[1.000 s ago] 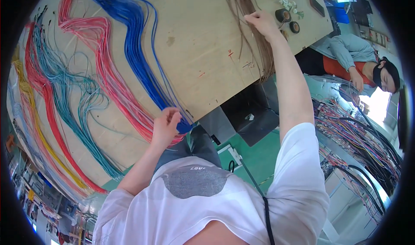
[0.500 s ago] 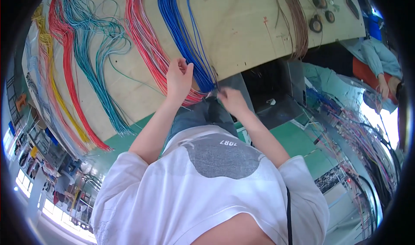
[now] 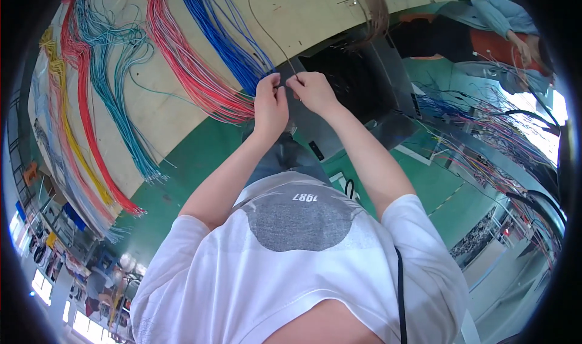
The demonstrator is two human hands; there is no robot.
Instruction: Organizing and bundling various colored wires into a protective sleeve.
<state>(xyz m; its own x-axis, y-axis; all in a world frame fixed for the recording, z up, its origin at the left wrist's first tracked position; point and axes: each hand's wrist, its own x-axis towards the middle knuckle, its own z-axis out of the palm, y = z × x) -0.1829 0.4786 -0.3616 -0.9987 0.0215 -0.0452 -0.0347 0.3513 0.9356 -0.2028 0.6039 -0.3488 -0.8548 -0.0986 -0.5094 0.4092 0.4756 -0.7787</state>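
At the table's near edge my right hand (image 3: 313,92) pinches the end of a thin brown wire (image 3: 271,33), which curves away across the tabletop. Just left of it, almost touching, my left hand (image 3: 271,106) has thumb and fingers closed; what lies between them is too small to make out. Behind the left hand the ends of a bundle of blue wires (image 3: 219,37) reach the table edge. A bundle of red and pink wires (image 3: 182,65) bends beside that hand, its ends hanging over the edge.
Teal wires (image 3: 115,92), red wires (image 3: 91,110) and yellow wires (image 3: 68,122) hang over the table (image 3: 163,110) at left. A brown bundle (image 3: 376,7) lies at far right. Beneath the edge is a dark open box (image 3: 388,65). Another person's hand (image 3: 520,48) is at right, above heaped wires (image 3: 485,144).
My right hand has moved up and left and now holds a brown wire. My left hand has shifted right, to the blue wire ends. The whole view has swung right.
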